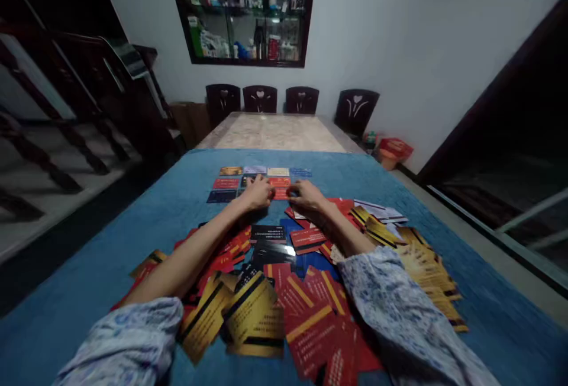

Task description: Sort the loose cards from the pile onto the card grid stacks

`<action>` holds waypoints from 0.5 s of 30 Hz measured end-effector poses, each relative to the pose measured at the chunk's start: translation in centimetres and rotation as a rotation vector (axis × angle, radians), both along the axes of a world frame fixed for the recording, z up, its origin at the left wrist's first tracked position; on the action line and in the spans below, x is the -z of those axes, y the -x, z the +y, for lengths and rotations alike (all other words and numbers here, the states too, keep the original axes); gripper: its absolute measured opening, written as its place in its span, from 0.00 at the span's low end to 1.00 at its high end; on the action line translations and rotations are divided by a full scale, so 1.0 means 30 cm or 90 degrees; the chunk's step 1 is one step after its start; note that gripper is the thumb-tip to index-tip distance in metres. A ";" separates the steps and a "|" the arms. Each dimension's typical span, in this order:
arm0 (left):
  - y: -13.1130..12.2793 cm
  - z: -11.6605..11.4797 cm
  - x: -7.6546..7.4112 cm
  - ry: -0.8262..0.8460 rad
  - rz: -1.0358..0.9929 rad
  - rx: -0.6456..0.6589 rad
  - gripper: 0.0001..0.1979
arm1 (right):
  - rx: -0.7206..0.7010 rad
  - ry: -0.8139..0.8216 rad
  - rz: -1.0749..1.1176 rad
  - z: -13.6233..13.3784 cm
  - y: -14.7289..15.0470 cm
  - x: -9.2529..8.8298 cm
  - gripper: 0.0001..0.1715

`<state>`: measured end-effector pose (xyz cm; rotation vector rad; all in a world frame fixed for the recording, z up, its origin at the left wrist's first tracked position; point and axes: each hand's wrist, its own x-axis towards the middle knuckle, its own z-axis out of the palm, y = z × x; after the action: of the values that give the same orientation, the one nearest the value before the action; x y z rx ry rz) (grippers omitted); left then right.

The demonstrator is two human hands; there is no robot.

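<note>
My left hand [256,193] and my right hand [307,194] reach far forward over the blue cloth [177,196]. Between them a red card [280,195] lies flat, its left and right ends pinched by my curled fingers. It sits just below another red-orange card [279,182]. Around it cards form a grid: a gold card [231,170], a pale lilac card [255,170], a cream card [278,171] and a blue card [300,172] on top, a red card [225,183] and a dark navy card [222,196] at left. My left hand partly covers a black card.
Loose piles of gold cards [252,309], red cards [313,338] and black cards [268,234] spread beneath my forearms. More gold cards [426,267] and white cards [381,211] lie at right. Beyond the cloth are a bare marble tabletop [275,131] and several dark chairs [260,99].
</note>
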<state>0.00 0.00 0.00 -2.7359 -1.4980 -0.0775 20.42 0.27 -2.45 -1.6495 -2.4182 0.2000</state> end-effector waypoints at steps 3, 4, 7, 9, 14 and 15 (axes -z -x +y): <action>-0.008 -0.001 0.003 0.019 -0.015 0.015 0.12 | -0.005 -0.009 0.016 -0.001 0.000 0.001 0.16; -0.010 -0.001 0.004 0.024 -0.021 0.018 0.12 | -0.006 -0.011 0.020 -0.001 0.000 0.001 0.15; -0.012 -0.005 0.003 0.035 -0.043 0.024 0.12 | -0.005 -0.014 0.029 -0.001 -0.001 0.000 0.14; -0.013 -0.008 0.002 0.037 -0.059 0.024 0.12 | -0.008 -0.012 0.030 -0.001 -0.002 -0.002 0.14; -0.014 -0.010 0.005 0.035 -0.076 0.018 0.12 | -0.016 0.002 0.002 0.007 0.001 -0.014 0.14; -0.014 -0.009 0.006 0.035 -0.075 0.017 0.12 | -0.016 0.006 -0.009 0.009 0.004 -0.019 0.15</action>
<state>0.41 -0.27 -0.19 -2.8416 -1.5120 -0.2039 20.32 0.55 -1.88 -1.6301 -2.4541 0.2054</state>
